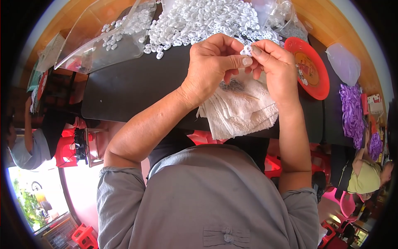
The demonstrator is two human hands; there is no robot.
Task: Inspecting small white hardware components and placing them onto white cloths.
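Observation:
My left hand [213, 62] and my right hand [273, 62] meet above a folded white cloth [240, 110] on a black table [132, 83]. Both pinch a small white plastic piece [247, 50] between thumbs and fingertips. Just beyond the hands lies a large heap of similar small white plastic pieces [203, 20]. A thin dark stick-like item [238, 89] rests on the cloth under my hands.
A clear plastic sheet [103, 37] with more white pieces lies at the table's far left. A red plate [313, 68] sits right of my hands, with purple ribbons [352, 112] beyond. Other people sit at the left [29, 141] and right [367, 174]. Red stools stand below.

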